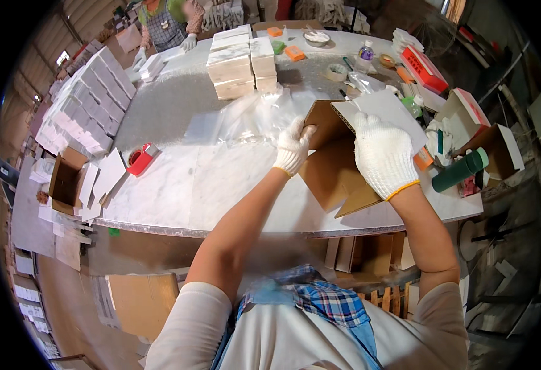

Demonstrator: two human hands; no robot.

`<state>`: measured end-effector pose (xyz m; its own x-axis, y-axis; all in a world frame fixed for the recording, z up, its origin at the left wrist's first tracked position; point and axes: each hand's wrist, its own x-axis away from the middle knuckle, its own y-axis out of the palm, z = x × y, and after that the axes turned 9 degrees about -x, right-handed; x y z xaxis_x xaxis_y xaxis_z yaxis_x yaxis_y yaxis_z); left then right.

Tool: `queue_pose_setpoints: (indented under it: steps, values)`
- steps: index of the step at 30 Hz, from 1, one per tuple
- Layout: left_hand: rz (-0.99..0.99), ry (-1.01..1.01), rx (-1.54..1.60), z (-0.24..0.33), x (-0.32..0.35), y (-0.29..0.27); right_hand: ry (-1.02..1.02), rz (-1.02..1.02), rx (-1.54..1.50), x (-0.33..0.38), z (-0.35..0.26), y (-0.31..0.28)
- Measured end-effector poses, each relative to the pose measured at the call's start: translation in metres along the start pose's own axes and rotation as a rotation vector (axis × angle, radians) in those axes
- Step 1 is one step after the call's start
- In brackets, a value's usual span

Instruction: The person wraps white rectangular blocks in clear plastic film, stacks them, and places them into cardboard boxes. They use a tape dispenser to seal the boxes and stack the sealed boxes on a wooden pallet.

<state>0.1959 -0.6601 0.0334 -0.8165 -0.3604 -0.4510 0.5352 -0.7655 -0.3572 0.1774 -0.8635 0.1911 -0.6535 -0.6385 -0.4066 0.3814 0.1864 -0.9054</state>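
Over the front right of the marble-topped table (221, 191) I hold a cardboard box (335, 176), brown inside and white outside, tilted with its flaps spread. My left hand (293, 148), in a white knit glove, is closed on the box's left edge. My right hand (384, 154), gloved the same way, grips the right side beside a raised white flap (400, 114); some of its fingers are hidden behind the cardboard. Just beyond the box lies a heap of clear plastic bags (252, 120). A red tape dispenser (141, 159) rests farther left.
White-and-grey tile stacks (230, 65) stand at the back middle, with a taller stack (88, 102) at left. An opened carton (70, 182) sits at the left edge. A green bottle (458, 171) and red-white boxes (423, 68) crowd the right. Another person (169, 28) stands across the table.
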Motion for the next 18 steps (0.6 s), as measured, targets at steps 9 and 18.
queue_pose_setpoints:
  steps: [9,18]
  values:
    - [-0.165,-0.365,0.424,-0.022,-0.019,-0.012,0.043,-0.189,0.006,-0.042,-0.038,0.019]
    - [-0.534,-0.059,-0.335,-0.064,-0.052,-0.047,0.122,-0.191,0.061,-0.063,-0.058,0.02]
